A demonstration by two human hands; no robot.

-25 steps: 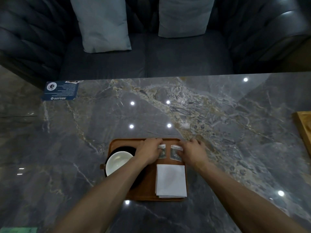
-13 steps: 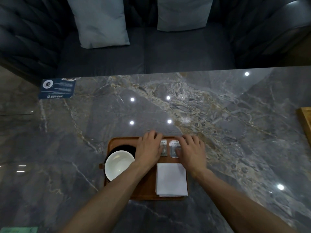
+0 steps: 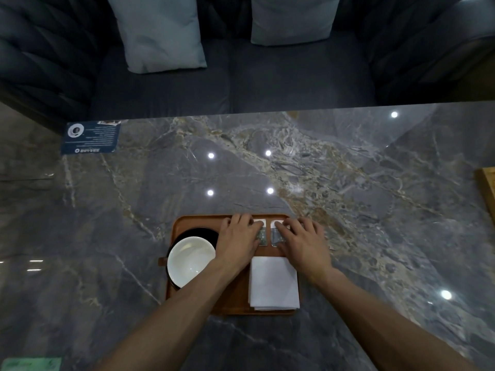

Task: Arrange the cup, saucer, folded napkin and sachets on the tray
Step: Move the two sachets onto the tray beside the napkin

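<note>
Grey marble tabletop [image 3: 348, 210] carries a brown tray [image 3: 233, 303] at the near centre. White cup [image 3: 190, 261] sits on a dark saucer [image 3: 198, 232] at the tray's left; folded napkin [image 3: 273, 282] lies near right. Left hand [image 3: 238, 243] and right hand [image 3: 302, 243] rest flat, fingers straight, on two sachets [image 3: 267, 234] along the far edge.

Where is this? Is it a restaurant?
Probably a café or lounge. A polished marble table faces a dark padded sofa with pale cushions, a printed card lies on the table, and a wooden tray holds a cup.
</note>
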